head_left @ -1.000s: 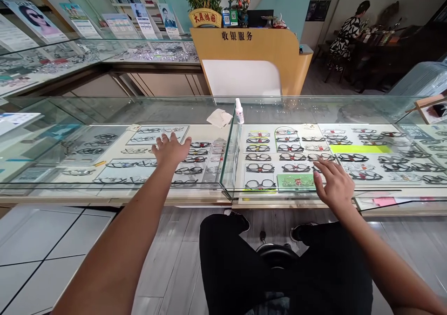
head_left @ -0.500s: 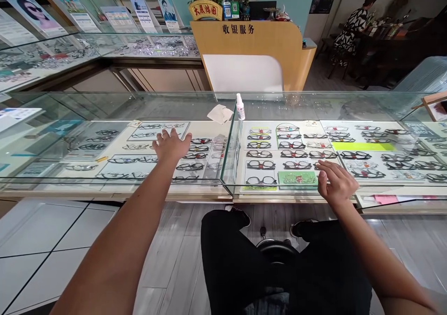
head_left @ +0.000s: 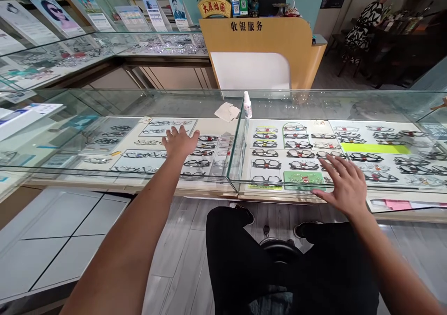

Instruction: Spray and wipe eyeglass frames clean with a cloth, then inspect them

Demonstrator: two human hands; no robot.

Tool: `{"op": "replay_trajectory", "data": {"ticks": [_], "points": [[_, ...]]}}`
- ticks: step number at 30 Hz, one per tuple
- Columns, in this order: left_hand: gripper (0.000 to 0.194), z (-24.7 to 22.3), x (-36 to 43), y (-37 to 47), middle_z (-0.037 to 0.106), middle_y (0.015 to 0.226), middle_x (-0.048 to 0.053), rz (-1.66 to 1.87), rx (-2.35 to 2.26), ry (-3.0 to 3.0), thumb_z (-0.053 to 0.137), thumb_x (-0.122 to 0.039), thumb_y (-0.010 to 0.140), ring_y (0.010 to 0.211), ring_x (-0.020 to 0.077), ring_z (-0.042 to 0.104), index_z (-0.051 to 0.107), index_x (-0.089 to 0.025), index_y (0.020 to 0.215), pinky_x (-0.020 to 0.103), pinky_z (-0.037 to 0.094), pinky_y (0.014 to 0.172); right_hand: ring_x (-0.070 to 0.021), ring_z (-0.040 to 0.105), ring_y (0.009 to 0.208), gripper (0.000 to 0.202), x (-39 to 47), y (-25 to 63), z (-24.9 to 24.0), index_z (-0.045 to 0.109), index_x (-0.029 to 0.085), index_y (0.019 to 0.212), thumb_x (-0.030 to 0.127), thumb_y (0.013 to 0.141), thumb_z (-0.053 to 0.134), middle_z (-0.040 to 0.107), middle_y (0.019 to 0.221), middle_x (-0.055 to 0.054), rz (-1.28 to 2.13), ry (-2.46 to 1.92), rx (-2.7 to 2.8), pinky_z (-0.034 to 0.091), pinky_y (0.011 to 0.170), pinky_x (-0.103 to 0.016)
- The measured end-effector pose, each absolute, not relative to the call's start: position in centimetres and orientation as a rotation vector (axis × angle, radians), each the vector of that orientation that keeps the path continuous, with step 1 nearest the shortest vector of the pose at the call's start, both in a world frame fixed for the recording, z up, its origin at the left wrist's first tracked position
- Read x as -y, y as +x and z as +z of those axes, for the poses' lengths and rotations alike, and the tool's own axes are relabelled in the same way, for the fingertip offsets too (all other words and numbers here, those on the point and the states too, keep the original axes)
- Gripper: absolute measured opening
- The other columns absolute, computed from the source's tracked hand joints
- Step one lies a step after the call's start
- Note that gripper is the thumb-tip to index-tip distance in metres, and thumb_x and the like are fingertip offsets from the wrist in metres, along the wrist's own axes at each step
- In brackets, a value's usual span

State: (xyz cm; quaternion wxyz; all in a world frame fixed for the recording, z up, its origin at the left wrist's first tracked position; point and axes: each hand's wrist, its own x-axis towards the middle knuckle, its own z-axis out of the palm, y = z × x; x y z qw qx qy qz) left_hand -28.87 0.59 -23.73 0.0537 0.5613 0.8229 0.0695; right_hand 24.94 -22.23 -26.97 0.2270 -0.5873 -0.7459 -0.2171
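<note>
My left hand [head_left: 179, 142] is spread over the glass top of the left display case [head_left: 139, 177], fingers apart and holding nothing. Under the glass near it lie rows of eyeglasses [head_left: 197, 163]. My right hand [head_left: 344, 184] is open above the front edge of the right case, thumb apart from the fingers, with nothing in it. Beside it, under the glass, are a green card [head_left: 303, 180] and more dark-framed glasses [head_left: 303, 165]. A small white spray bottle [head_left: 247, 106] stands upright near the joint of the cases. Left of it lies a crumpled pale cloth [head_left: 226, 112].
Beyond the cases stands a wooden counter [head_left: 261, 37] with a plant and signs. Another display case [head_left: 157, 49] with upright cards runs along the back left. A seated person [head_left: 366, 23] is at the far right. A black stool [head_left: 279, 249] shows between my legs.
My right hand has opened out, its fingers now spread and its thumb stretched leftward. My left hand keeps its place over the left case. The view has shifted, moving the scene slightly right.
</note>
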Motion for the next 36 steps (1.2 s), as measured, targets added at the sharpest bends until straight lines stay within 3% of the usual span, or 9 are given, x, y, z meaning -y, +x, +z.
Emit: {"op": "replay_trajectory", "data": {"ticks": [3, 6, 18, 27, 36], "points": [[0.104, -23.7, -0.6, -28.8, 0.015, 0.189, 0.024, 0.173, -2.489, 1.710, 0.024, -0.076, 0.104, 0.176, 0.0455, 0.012, 0.025, -0.006, 0.181, 0.066, 0.013, 0.141, -0.0459, 0.054, 0.156, 0.093, 22.6, 25.0, -25.6, 0.048, 0.022, 0.172, 0.074, 0.098, 0.069, 0.054, 0.175, -0.018, -0.487, -1.672, 2.212, 0.041, 0.125, -0.059], [0.109, -23.5, -0.6, -28.7, 0.011, 0.190, 0.024, 0.131, -2.475, 1.714, 0.024, -0.081, 0.103, 0.176, 0.0474, 0.010, 0.021, -0.006, 0.182, 0.068, 0.012, 0.140, -0.0456, 0.054, 0.156, 0.096, 22.5, 25.2, -25.6, 0.040, 0.021, 0.176, 0.070, 0.100, 0.070, 0.054, 0.175, -0.019, -0.419, -1.700, 2.225, 0.045, 0.123, -0.059], [0.112, -23.5, -0.3, -28.6, 0.010, 0.189, 0.024, 0.133, -2.473, 1.728, 0.025, -0.085, 0.101, 0.177, 0.0469, 0.009, 0.020, -0.007, 0.182, 0.069, 0.012, 0.140, -0.0434, 0.063, 0.151, 0.078, 22.5, 25.4, -26.7, 0.049, 0.020, 0.172, 0.056, 0.106, 0.071, 0.061, 0.170, -0.017, -0.495, -1.652, 2.190, 0.052, 0.119, -0.057], [0.109, -23.6, -0.3, -28.5, 0.012, 0.190, 0.021, 0.127, -2.505, 1.705, 0.025, -0.083, 0.103, 0.177, 0.0441, 0.011, 0.023, -0.009, 0.182, 0.065, 0.013, 0.141, -0.0420, 0.067, 0.147, 0.082, 22.5, 25.4, -26.9, 0.045, 0.021, 0.175, 0.053, 0.105, 0.075, 0.063, 0.168, -0.016, -0.526, -1.627, 2.174, 0.056, 0.116, -0.055], [0.109, -23.5, -0.4, -28.5, 0.015, 0.190, 0.020, 0.184, -2.513, 1.674, 0.029, -0.084, 0.101, 0.177, 0.0430, 0.013, 0.026, -0.011, 0.182, 0.067, 0.014, 0.141, -0.0417, 0.063, 0.152, 0.082, 22.6, 25.8, -27.5, 0.045, 0.020, 0.175, 0.048, 0.105, 0.077, 0.063, 0.167, -0.017, -0.501, -1.593, 2.184, 0.052, 0.123, -0.055]]}}
